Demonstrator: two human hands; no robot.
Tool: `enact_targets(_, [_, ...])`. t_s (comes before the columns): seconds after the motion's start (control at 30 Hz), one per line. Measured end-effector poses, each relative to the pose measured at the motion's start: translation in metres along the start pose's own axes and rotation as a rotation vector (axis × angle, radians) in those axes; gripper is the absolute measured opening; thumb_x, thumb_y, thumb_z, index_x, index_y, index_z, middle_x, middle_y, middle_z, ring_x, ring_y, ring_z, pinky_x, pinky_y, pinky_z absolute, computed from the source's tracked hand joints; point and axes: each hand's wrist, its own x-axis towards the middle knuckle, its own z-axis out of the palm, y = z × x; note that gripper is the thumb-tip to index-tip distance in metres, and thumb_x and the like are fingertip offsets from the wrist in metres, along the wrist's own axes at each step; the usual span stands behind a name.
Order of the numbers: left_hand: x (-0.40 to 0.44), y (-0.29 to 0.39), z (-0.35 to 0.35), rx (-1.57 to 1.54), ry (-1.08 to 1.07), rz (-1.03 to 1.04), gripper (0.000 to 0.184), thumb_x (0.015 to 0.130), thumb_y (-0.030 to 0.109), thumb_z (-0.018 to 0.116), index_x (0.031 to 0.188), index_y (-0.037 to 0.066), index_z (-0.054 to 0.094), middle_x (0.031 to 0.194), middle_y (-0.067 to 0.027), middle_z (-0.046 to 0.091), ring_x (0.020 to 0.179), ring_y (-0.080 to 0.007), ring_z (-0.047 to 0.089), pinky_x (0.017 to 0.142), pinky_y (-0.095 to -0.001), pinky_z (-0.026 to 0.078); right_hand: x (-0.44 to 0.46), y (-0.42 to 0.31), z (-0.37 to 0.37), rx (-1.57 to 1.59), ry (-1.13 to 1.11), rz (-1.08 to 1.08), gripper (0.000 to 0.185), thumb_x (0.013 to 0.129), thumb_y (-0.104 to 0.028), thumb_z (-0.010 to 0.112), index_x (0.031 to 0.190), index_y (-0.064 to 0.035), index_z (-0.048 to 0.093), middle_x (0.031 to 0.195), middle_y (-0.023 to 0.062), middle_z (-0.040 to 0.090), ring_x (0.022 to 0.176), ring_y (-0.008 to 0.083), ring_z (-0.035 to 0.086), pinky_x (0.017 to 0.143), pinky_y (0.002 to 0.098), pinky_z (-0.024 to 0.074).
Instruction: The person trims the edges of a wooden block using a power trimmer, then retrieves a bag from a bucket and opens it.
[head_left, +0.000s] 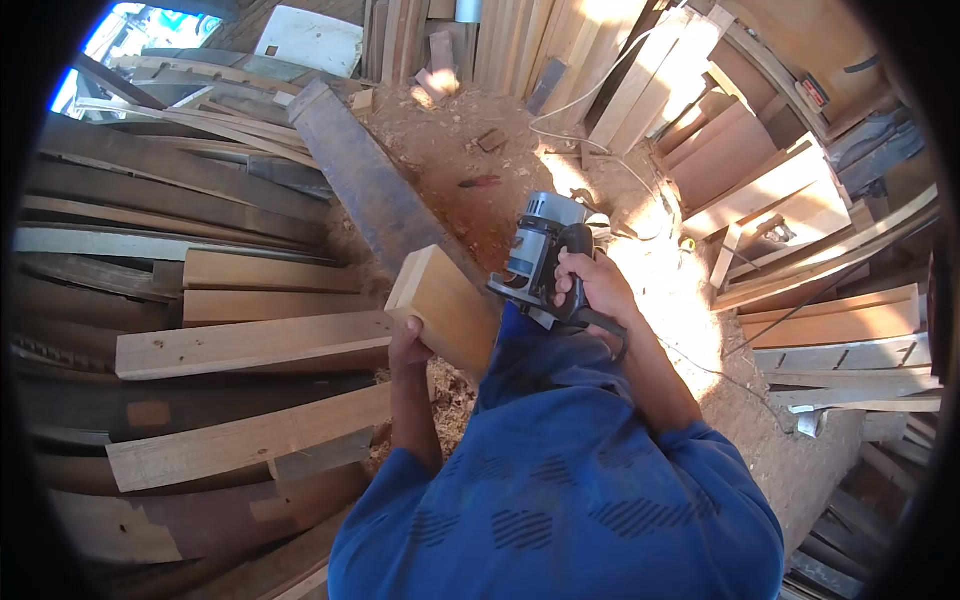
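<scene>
My left hand [407, 347] is closed on the lower left edge of a light wooden block [450, 310], which is tilted in front of my blue shirt. To the right, my right hand [598, 285] wraps round the black handle of a power router [538, 255] with a silver and grey body. The router's base is beside the block's right end; whether they touch I cannot tell. A long dark plank [370, 180] lies on the ground beyond the block.
Boards [250, 340] are stacked along the left. More planks [650, 80] lean at the back right. A pale cable [590, 142] runs over the dirt floor [440, 130], where a small red and black object [480, 182] lies. A white panel [310, 40] sits at the back left.
</scene>
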Motion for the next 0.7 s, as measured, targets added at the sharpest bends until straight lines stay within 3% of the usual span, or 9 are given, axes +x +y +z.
enact_targets(0.1, [0.011,0.037,0.031,0.352,0.06,0.123,0.107,0.07,0.018,0.084,0.155,0.004,0.021,0.14,-0.0148,0.048,0.128,-0.0302,0.054,0.106,-0.0433,0.048,0.002,0.002,-0.004,0.013,0.005,-0.013,0.012,0.093,-0.015,0.062,0.096,-0.0069,0.054,0.07,0.0052,0.057,0.056,0.017,0.059,0.052,0.0313,0.0514])
enact_targets(0.2, [0.028,0.023,0.012,0.726,0.088,0.194,0.113,0.065,0.003,0.082,0.155,0.006,0.013,0.143,-0.0137,0.042,0.13,-0.0286,0.05,0.107,-0.0416,0.046,-0.003,0.001,-0.002,-0.014,-0.021,-0.011,0.011,0.093,-0.014,0.062,0.096,-0.0072,0.054,0.07,0.0048,0.057,0.056,0.0164,0.059,0.052,0.0313,0.0521])
enact_targets(0.3, [0.035,-0.001,0.01,1.046,0.068,0.198,0.116,0.065,-0.001,0.081,0.155,0.008,0.008,0.145,-0.014,0.037,0.133,-0.028,0.046,0.108,-0.0412,0.045,-0.005,0.003,-0.008,-0.041,-0.063,-0.007,0.011,0.094,-0.014,0.061,0.098,-0.0073,0.053,0.071,0.0042,0.057,0.057,0.0158,0.059,0.053,0.0318,0.0528])
enact_targets(0.4, [0.027,-0.013,0.002,1.056,0.037,0.162,0.118,0.065,-0.003,0.081,0.155,0.01,0.006,0.146,-0.0143,0.036,0.134,-0.0275,0.045,0.11,-0.0418,0.043,-0.013,-0.001,-0.01,0.021,-0.079,0.039,0.011,0.095,-0.013,0.061,0.101,-0.0072,0.053,0.072,0.0036,0.057,0.058,0.0151,0.059,0.054,0.0323,0.0533])
enact_targets(0.5, [0.01,-0.004,0.007,1.021,0.021,0.062,0.104,0.075,0.0,0.075,0.155,0.008,0.009,0.145,-0.0163,0.037,0.133,-0.0298,0.044,0.11,-0.0416,0.04,-0.024,-0.01,-0.005,0.067,-0.053,0.134,0.017,0.096,-0.011,0.061,0.109,-0.0069,0.052,0.075,0.0037,0.056,0.06,0.0142,0.058,0.055,0.0333,0.0536])
enact_targets(0.6, [-0.001,-0.013,-0.018,0.589,-0.067,-0.041,0.1,0.083,0.015,0.075,0.156,0.01,0.006,0.143,-0.0165,0.039,0.133,-0.0296,0.045,0.105,-0.0406,0.045,-0.018,0.003,-0.011,-0.029,-0.068,0.074,0.027,0.095,-0.011,0.062,0.119,-0.0064,0.051,0.078,0.0046,0.055,0.062,0.0133,0.057,0.058,0.0347,0.0536])
enact_targets(0.7, [0.009,-0.035,-0.005,0.89,0.232,-0.003,0.09,0.092,0.025,0.069,0.157,0.01,0.008,0.141,-0.0188,0.043,0.13,-0.0302,0.047,0.103,-0.0403,0.045,-0.017,0.008,-0.006,-0.047,-0.055,0.036,0.028,0.094,-0.009,0.062,0.119,-0.006,0.05,0.078,0.0048,0.055,0.062,0.0133,0.057,0.057,0.0345,0.0535])
